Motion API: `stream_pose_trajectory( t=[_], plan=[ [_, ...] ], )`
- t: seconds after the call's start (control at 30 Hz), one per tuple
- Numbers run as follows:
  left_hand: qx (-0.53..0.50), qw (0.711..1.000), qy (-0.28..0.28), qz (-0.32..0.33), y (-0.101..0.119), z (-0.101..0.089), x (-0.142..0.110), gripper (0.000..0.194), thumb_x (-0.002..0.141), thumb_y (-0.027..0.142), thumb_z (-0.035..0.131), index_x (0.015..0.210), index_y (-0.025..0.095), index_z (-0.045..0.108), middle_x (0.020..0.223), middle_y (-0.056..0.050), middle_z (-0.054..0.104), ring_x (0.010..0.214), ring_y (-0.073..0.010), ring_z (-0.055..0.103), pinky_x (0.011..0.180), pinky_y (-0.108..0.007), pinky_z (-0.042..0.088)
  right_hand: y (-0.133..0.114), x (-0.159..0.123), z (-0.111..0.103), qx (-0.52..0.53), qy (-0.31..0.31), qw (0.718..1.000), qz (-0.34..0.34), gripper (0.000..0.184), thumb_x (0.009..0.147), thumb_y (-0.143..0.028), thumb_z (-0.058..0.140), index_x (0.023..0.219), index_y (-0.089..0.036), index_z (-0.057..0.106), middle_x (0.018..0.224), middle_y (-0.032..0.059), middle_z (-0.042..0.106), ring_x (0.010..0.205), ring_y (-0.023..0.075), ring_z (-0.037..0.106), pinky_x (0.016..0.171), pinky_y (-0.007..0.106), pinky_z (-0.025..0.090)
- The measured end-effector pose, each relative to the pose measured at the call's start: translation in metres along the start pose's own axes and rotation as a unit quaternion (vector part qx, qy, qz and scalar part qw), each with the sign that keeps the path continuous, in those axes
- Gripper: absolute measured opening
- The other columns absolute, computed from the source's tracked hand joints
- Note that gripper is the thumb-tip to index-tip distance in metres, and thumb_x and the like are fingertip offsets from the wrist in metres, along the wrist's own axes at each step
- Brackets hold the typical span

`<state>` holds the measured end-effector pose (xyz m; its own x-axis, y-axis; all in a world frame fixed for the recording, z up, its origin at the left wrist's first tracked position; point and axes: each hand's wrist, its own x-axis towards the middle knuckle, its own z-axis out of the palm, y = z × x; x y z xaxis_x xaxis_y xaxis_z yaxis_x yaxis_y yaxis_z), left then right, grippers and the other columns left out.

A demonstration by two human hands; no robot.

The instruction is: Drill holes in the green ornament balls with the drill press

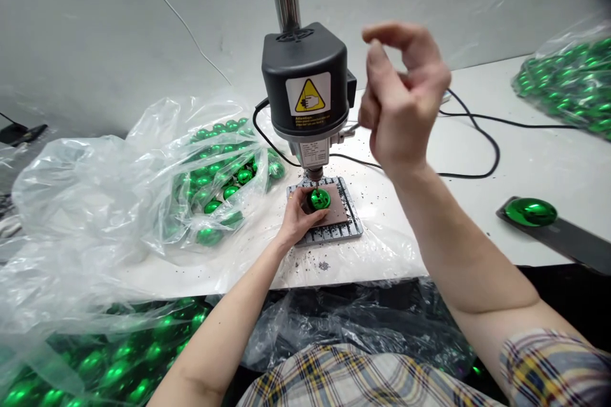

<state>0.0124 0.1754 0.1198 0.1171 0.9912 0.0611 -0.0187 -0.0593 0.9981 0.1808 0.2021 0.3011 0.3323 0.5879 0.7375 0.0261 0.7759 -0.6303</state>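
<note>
My left hand (298, 216) grips a shiny green ball (319, 198) on a brown pad on the ribbed metal base plate (351, 229) of a small black bench drill (305, 86). The drill's chuck sits right above the ball. My right hand (401, 98) is raised in the air to the right of the drill head, fingers curled loosely, thumb and forefinger apart, nothing in it.
A clear plastic bag (105, 203) of several green balls lies left of the drill. Another bag of balls (570, 82) is at the far right. A green half ball (531, 211) rests on a dark strip. A black cable (477, 140) loops behind. More balls (119, 356) lie below the table edge.
</note>
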Motion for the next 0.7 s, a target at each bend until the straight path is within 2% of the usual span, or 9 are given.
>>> stream_pose_trajectory(
  t=[0.1,0.17,0.2,0.23,0.3,0.37,0.43,0.57,0.7],
  plan=[
    [0.078,0.995,0.045,0.039,0.009,0.001,-0.016,0.051,0.066,0.030,0.089,0.108,0.020,0.061,0.108,-0.008,0.065,0.101,-0.0258,0.062,0.091,-0.040,0.050,-0.002,0.040,0.013,0.042,-0.052,0.990,0.127,0.010,0.093,-0.027,0.061,0.083,-0.026,0.061,0.054,-0.0044,0.042,0.039,0.0108,0.030,0.034,0.027,0.028],
    [0.129,0.984,0.090,0.083,0.014,0.000,-0.045,0.049,0.069,0.031,0.087,0.110,0.022,0.062,0.110,-0.009,0.065,0.104,-0.0271,0.061,0.095,-0.043,0.049,0.003,0.053,0.019,0.048,-0.052,0.982,0.176,0.018,0.095,-0.022,0.055,0.078,-0.024,0.059,0.047,-0.0066,0.034,0.039,0.0101,0.027,0.033,0.025,0.024],
    [0.151,0.979,0.085,0.109,0.015,-0.001,-0.065,0.049,0.070,0.031,0.086,0.112,0.022,0.063,0.111,-0.010,0.065,0.106,-0.0280,0.061,0.097,-0.044,0.049,0.005,0.055,0.021,0.046,-0.049,0.981,0.180,0.021,0.096,-0.020,0.053,0.076,-0.023,0.058,0.046,-0.0073,0.033,0.039,0.0093,0.025,0.033,0.024,0.022],
    [0.168,0.976,0.048,0.130,0.015,-0.003,-0.087,0.050,0.072,0.031,0.085,0.116,0.024,0.063,0.112,-0.011,0.065,0.108,-0.0288,0.061,0.099,-0.045,0.049,0.007,0.055,0.022,0.044,-0.046,0.983,0.174,0.023,0.097,-0.017,0.052,0.075,-0.022,0.058,0.046,-0.0077,0.033,0.038,0.0083,0.024,0.033,0.023,0.021],
    [0.200,0.965,-0.108,0.134,0.008,-0.005,-0.132,0.050,0.076,0.033,0.082,0.123,0.026,0.065,0.117,-0.013,0.066,0.113,-0.0311,0.062,0.100,-0.047,0.050,0.008,0.051,0.025,0.047,-0.033,0.986,0.153,0.027,0.097,-0.013,0.050,0.073,-0.021,0.059,0.045,-0.0084,0.033,0.037,0.0069,0.022,0.033,0.023,0.020],
    [0.264,0.927,-0.255,0.078,-0.008,-0.006,-0.168,0.050,0.083,0.037,0.074,0.132,0.030,0.063,0.132,-0.015,0.062,0.119,-0.0338,0.062,0.102,-0.048,0.051,0.007,0.048,0.026,0.054,-0.009,0.988,0.147,0.030,0.095,-0.007,0.047,0.071,-0.021,0.058,0.042,-0.0092,0.031,0.035,0.0069,0.019,0.032,0.024,0.016],
    [0.339,0.884,-0.321,-0.003,-0.031,-0.005,-0.187,0.052,0.091,0.036,0.062,0.143,0.033,0.055,0.145,-0.016,0.054,0.122,-0.0356,0.062,0.101,-0.050,0.052,0.006,0.046,0.027,0.059,0.008,0.987,0.147,0.032,0.094,-0.004,0.046,0.070,-0.021,0.059,0.040,-0.0092,0.030,0.034,0.0073,0.018,0.032,0.025,0.012],
    [0.441,0.844,-0.279,-0.123,-0.069,0.003,-0.184,0.061,0.093,0.020,0.053,0.152,0.028,0.044,0.146,-0.018,0.054,0.128,-0.0382,0.058,0.107,-0.053,0.048,0.003,0.046,0.027,0.078,0.018,0.987,0.142,0.032,0.091,-0.002,0.050,0.067,-0.019,0.063,0.040,-0.0071,0.033,0.032,0.0073,0.022,0.031,0.025,0.008],
    [0.500,0.791,-0.280,-0.213,-0.059,0.018,-0.169,0.062,0.091,0.016,0.051,0.153,0.012,0.043,0.142,-0.025,0.058,0.127,-0.0408,0.059,0.107,-0.053,0.048,0.000,0.044,0.025,0.092,0.012,0.985,0.149,0.035,0.088,0.001,0.048,0.066,-0.017,0.067,0.040,-0.0051,0.037,0.032,0.0081,0.023,0.029,0.026,0.008]
  ],
)
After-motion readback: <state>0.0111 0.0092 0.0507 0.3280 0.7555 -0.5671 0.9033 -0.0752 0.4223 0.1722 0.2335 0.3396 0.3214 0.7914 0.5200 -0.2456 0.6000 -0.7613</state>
